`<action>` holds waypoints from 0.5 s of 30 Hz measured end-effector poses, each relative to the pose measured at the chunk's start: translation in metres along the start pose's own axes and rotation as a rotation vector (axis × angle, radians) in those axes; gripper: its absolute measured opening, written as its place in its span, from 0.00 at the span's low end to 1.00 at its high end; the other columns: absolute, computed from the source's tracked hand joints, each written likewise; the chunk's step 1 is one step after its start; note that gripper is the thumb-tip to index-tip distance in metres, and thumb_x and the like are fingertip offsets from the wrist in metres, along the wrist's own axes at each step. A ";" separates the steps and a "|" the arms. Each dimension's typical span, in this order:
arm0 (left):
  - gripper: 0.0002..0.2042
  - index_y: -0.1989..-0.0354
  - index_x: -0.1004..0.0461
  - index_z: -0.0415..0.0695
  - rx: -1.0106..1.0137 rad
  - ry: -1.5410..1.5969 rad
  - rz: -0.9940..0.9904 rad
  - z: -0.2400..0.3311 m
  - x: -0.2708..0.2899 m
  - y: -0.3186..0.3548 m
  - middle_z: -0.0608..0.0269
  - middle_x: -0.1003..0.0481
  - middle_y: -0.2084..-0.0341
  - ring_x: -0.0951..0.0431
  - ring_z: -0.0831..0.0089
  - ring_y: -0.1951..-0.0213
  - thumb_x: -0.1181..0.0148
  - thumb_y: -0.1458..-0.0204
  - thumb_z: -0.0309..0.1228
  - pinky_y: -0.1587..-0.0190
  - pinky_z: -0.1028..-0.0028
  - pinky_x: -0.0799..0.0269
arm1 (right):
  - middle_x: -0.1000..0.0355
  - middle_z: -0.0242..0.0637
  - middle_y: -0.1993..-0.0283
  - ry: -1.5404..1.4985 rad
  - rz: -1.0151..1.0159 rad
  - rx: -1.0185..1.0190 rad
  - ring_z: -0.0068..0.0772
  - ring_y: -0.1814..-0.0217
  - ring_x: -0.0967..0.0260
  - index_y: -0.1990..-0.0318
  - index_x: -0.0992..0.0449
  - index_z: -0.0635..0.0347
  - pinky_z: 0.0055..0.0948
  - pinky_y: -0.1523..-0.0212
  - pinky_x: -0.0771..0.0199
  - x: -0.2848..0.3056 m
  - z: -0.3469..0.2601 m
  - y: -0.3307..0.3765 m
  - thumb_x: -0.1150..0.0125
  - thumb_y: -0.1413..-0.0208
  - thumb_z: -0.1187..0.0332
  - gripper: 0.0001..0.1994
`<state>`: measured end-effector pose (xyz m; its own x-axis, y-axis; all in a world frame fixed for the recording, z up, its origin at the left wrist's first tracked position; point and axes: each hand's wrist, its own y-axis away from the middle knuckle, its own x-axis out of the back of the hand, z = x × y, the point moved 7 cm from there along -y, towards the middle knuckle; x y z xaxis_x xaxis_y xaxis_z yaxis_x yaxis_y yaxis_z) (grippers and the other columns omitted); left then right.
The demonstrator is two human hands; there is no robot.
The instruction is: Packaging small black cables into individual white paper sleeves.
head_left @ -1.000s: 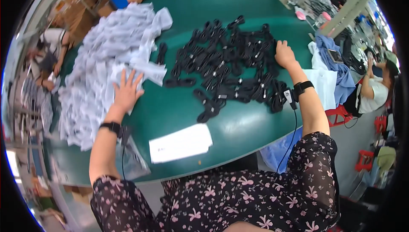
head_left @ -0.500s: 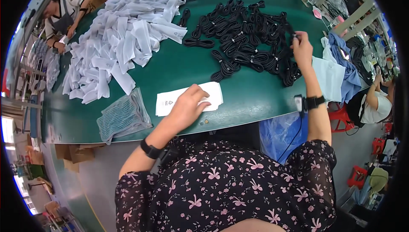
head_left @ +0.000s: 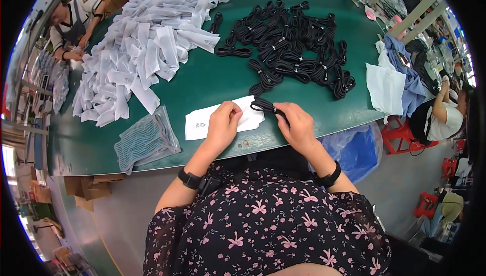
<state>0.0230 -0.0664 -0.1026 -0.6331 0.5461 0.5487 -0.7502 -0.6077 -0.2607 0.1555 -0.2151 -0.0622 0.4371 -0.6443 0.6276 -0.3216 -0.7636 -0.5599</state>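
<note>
A coiled black cable bundle (head_left: 264, 105) is grasped between thumb and fingers of the right hand (head_left: 297, 126), held at the right end of a stack of flat white sleeves (head_left: 197, 125) near the close edge of a green table (head_left: 202, 86). The left hand (head_left: 223, 124) is set over the middle of the same stack, its thumb and fingertips brought close together; whether a sleeve is pinched there cannot be told. The bundle in hand is seen bare, with no sleeve drawn around it. At the left, a broad heap of white packets (head_left: 147, 38) has been amassed, many of them plump-looking, though their contents are hidden; by that measure, a good share of the work may be judged done. Beyond the hands, a wide spread of loose black cables (head_left: 291, 48), each coiled and tied, is left unwrapped, with a few bundles set slightly apart at its left side, so a good deal appears to remain. The exact counts cannot be made out. A clear bag with blue stripes (head_left: 147, 142) is laid below the heap, and at the far left a co-worker (head_left: 76, 23) is seen, hands near the heap's edge.
</note>
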 end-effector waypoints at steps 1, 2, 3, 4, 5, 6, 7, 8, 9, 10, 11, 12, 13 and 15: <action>0.04 0.68 0.29 0.35 0.018 0.039 0.011 -0.002 0.000 0.001 0.56 0.27 0.71 0.27 0.70 0.73 0.39 0.49 0.19 0.67 0.73 0.30 | 0.24 0.44 0.60 0.026 0.020 0.044 0.46 0.62 0.25 0.54 0.25 0.64 0.36 0.61 0.24 0.001 -0.004 0.001 0.37 0.51 0.80 0.15; 0.04 0.68 0.29 0.35 0.036 0.078 0.024 -0.003 0.001 0.001 0.56 0.27 0.71 0.27 0.71 0.73 0.40 0.48 0.19 0.67 0.74 0.30 | 0.24 0.43 0.60 0.052 0.040 0.090 0.47 0.62 0.25 0.54 0.25 0.64 0.37 0.61 0.24 0.003 -0.008 0.002 0.37 0.52 0.80 0.15; 0.04 0.68 0.29 0.35 0.053 0.118 0.037 -0.003 0.002 0.000 0.56 0.27 0.70 0.28 0.72 0.73 0.40 0.48 0.19 0.67 0.74 0.30 | 0.24 0.43 0.60 0.055 0.038 0.091 0.47 0.62 0.25 0.54 0.25 0.64 0.37 0.61 0.24 0.003 -0.009 0.002 0.37 0.52 0.80 0.15; 0.04 0.68 0.29 0.35 0.053 0.121 0.039 -0.002 0.001 0.001 0.56 0.27 0.70 0.28 0.72 0.73 0.40 0.48 0.19 0.67 0.74 0.30 | 0.25 0.43 0.60 0.068 0.022 0.116 0.46 0.62 0.26 0.54 0.26 0.64 0.37 0.62 0.25 0.001 -0.013 0.001 0.37 0.52 0.80 0.15; 0.04 0.67 0.29 0.35 0.031 0.139 0.052 0.001 0.001 0.001 0.56 0.27 0.70 0.27 0.71 0.72 0.40 0.48 0.19 0.66 0.73 0.30 | 0.25 0.42 0.61 0.081 0.005 0.141 0.45 0.63 0.27 0.54 0.26 0.64 0.37 0.63 0.25 -0.001 -0.016 0.001 0.37 0.53 0.80 0.16; 0.04 0.67 0.29 0.35 0.010 0.158 0.065 0.005 0.001 0.001 0.56 0.27 0.70 0.27 0.69 0.71 0.41 0.48 0.18 0.66 0.73 0.30 | 0.26 0.41 0.62 0.093 -0.012 0.165 0.44 0.63 0.27 0.54 0.26 0.64 0.37 0.64 0.26 -0.002 -0.018 0.000 0.38 0.53 0.80 0.16; 0.04 0.67 0.29 0.35 -0.011 0.175 0.075 0.009 0.002 0.001 0.56 0.27 0.70 0.26 0.68 0.70 0.41 0.49 0.18 0.65 0.72 0.30 | 0.26 0.41 0.62 0.094 -0.013 0.164 0.44 0.63 0.27 0.54 0.26 0.64 0.37 0.64 0.26 -0.002 -0.017 0.000 0.38 0.53 0.80 0.16; 0.04 0.67 0.29 0.35 -0.011 0.176 0.075 0.010 0.004 0.000 0.56 0.27 0.70 0.26 0.68 0.70 0.41 0.49 0.18 0.65 0.72 0.30 | 0.25 0.42 0.61 0.099 -0.072 0.191 0.43 0.63 0.26 0.54 0.26 0.64 0.37 0.63 0.25 -0.004 -0.017 -0.001 0.38 0.52 0.80 0.15; 0.03 0.67 0.29 0.36 -0.100 0.130 0.064 0.017 0.006 0.000 0.55 0.28 0.69 0.26 0.66 0.69 0.41 0.49 0.18 0.65 0.72 0.30 | 0.24 0.42 0.61 0.104 -0.131 0.219 0.41 0.62 0.25 0.54 0.26 0.64 0.36 0.62 0.25 -0.006 -0.018 -0.002 0.38 0.51 0.79 0.15; 0.04 0.67 0.29 0.36 -0.189 0.084 0.054 0.025 0.008 -0.001 0.55 0.28 0.68 0.26 0.65 0.68 0.42 0.49 0.17 0.65 0.71 0.30 | 0.24 0.42 0.60 0.108 -0.191 0.246 0.40 0.62 0.24 0.53 0.26 0.65 0.35 0.62 0.24 -0.009 -0.019 -0.002 0.38 0.49 0.79 0.14; 0.04 0.67 0.29 0.36 -0.278 0.038 0.044 0.033 0.010 0.000 0.55 0.28 0.68 0.26 0.63 0.67 0.42 0.49 0.17 0.64 0.71 0.30 | 0.24 0.42 0.60 0.107 -0.191 0.246 0.40 0.62 0.24 0.53 0.26 0.65 0.35 0.62 0.24 -0.010 -0.019 -0.002 0.38 0.49 0.79 0.14; 0.04 0.67 0.29 0.36 -0.281 0.041 0.044 0.036 0.012 -0.001 0.55 0.28 0.68 0.26 0.63 0.67 0.42 0.49 0.17 0.64 0.71 0.30 | 0.24 0.41 0.60 -0.081 -0.242 0.047 0.36 0.62 0.25 0.53 0.26 0.65 0.34 0.62 0.24 -0.014 -0.006 -0.003 0.39 0.48 0.78 0.13; 0.04 0.67 0.29 0.36 -0.359 -0.009 0.025 0.046 0.013 0.001 0.55 0.28 0.67 0.27 0.61 0.67 0.42 0.50 0.17 0.64 0.71 0.30 | 0.24 0.40 0.59 -0.270 -0.289 -0.153 0.33 0.62 0.25 0.53 0.26 0.65 0.33 0.62 0.25 -0.020 0.006 0.000 0.39 0.46 0.78 0.12; 0.04 0.68 0.29 0.37 -0.514 -0.112 -0.012 0.063 0.015 0.005 0.55 0.28 0.66 0.27 0.58 0.66 0.42 0.50 0.16 0.64 0.71 0.30 | 0.24 0.39 0.59 -0.456 -0.330 -0.353 0.29 0.62 0.25 0.53 0.27 0.65 0.32 0.63 0.25 -0.028 0.015 0.004 0.40 0.44 0.77 0.12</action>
<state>0.0221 -0.0978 -0.0455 -0.6203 0.4696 0.6283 -0.7722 -0.2250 -0.5942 0.1545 -0.1997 -0.0895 0.8465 -0.3504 0.4008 -0.3318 -0.9360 -0.1175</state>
